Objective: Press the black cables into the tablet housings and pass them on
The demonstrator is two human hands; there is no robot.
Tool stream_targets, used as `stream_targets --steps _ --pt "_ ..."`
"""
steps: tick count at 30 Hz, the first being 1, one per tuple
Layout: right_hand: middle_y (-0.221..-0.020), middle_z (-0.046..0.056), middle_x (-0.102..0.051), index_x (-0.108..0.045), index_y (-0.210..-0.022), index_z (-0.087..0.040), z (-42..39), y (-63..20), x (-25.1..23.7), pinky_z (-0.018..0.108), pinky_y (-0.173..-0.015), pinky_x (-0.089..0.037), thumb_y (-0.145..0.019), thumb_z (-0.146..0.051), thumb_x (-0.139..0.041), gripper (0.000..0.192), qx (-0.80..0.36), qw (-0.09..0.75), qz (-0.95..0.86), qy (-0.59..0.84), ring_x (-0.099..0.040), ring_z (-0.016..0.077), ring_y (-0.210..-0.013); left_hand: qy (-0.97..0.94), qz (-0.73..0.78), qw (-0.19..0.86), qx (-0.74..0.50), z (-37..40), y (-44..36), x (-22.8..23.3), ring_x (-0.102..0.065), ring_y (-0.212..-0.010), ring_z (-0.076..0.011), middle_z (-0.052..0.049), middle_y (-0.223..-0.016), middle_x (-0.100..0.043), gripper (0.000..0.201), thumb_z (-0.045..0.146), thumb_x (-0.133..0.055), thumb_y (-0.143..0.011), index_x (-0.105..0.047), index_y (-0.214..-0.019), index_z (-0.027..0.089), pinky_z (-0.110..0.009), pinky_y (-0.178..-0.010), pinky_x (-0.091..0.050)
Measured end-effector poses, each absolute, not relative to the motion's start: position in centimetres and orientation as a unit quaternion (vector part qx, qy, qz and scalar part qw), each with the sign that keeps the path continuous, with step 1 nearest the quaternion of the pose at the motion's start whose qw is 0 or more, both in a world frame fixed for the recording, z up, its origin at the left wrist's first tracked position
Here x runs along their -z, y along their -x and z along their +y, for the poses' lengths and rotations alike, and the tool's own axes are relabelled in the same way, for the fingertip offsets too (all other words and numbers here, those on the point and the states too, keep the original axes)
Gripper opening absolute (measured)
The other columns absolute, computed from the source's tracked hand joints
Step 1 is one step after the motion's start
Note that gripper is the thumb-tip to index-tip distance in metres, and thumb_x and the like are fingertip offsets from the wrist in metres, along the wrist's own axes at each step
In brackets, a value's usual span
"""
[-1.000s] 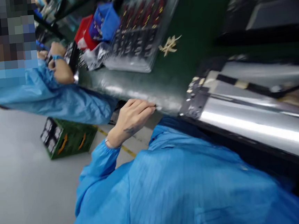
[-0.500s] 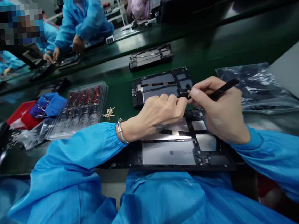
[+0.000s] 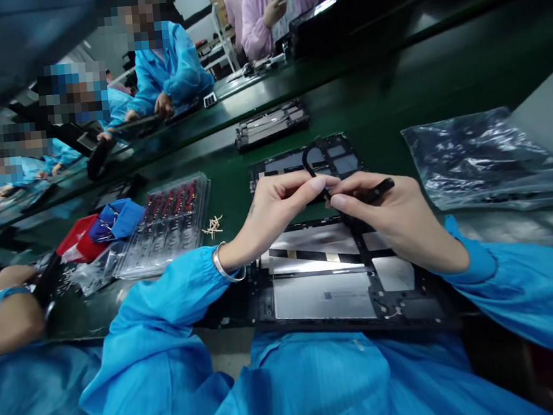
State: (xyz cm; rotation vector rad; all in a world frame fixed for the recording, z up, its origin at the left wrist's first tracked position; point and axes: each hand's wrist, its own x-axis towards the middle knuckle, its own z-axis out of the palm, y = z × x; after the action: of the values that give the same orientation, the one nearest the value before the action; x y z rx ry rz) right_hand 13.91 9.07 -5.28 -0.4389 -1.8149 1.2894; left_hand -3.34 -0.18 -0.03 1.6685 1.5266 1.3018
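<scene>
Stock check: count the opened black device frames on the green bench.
3. One frame lies under the left hand and right hand; a second just beyond them; a third farther back. Others near the co-workers may be hidden.

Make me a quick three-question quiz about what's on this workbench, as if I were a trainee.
1. True or false: the right hand holds a black tool.
2. Which lies nearest the person: A) opened tablet frame, B) red bin, C) clear parts tray?
3. What is on the left hand at the wrist?

Key: 1 true; 2 A; 3 a silver bracelet.
</scene>
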Motion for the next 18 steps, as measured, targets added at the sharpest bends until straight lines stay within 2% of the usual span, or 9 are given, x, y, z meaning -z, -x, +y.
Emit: stream_targets --steps 5,10,14,18 --pt "-0.083 0.002 -0.072 -0.075 -0.085 -0.026 8.9 -14.0 5.4 0.035 -0.067 -0.050 -0.088 -0.045 -0.079 0.019 -0.505 0.434 -0.724 0.183 -0.066 0.0208 -0.080 -0.608 0.566 0.270 -0.486 -0.9 2.8 0.5 -0.036 -0.056 -0.0093 0.004 -0.057 -0.043 0.040 0.057 -0.066 -0.097 -0.083 -0.098 0.020 -0.026 -0.054 -0.029" --pt "-0.082 0.001 -0.069 -0.072 -0.084 -0.026 8.3 -14.2 5.3 0.034 -0.068 -0.046 -0.092 -0.041 -0.075 0.017 -0.465 0.414 -0.760 0.188 -0.061 0.0176 -0.073 -0.607 0.575 0.251 -0.487 -2.1 2.9 1.6 -0.045 -0.058 -0.0107 0.001 -0.064 -0.057 0.040 0.055 -0.063 -0.099 -0.081 -0.108 0.020 -0.025 -0.053 -0.034" --pt "-0.078 0.000 -0.063 -0.066 -0.083 -0.025 8.5 -14.8 4.5 0.034 -0.066 -0.043 -0.098 -0.039 -0.067 0.021 -0.397 0.391 -0.811 0.178 -0.055 0.0164 -0.071 -0.651 0.591 0.247 -0.408 -3.4 4.6 2.2 -0.049 -0.054 -0.0104 0.001 -0.068 -0.065 0.042 0.055 -0.054 -0.104 -0.079 -0.118 0.023 -0.025 -0.052 -0.036" --pt "-0.080 0.002 -0.064 -0.067 -0.085 -0.024 10.4 -15.8 3.9 0.034 -0.062 -0.039 -0.100 -0.039 -0.064 0.022 -0.325 0.306 -0.882 0.153 -0.056 0.0160 -0.070 -0.675 0.634 0.165 -0.340 -4.7 7.4 2.4 -0.058 -0.060 -0.0127 -0.001 -0.076 -0.072 0.043 0.049 -0.054 -0.106 -0.072 -0.134 0.022 -0.025 -0.056 -0.041"
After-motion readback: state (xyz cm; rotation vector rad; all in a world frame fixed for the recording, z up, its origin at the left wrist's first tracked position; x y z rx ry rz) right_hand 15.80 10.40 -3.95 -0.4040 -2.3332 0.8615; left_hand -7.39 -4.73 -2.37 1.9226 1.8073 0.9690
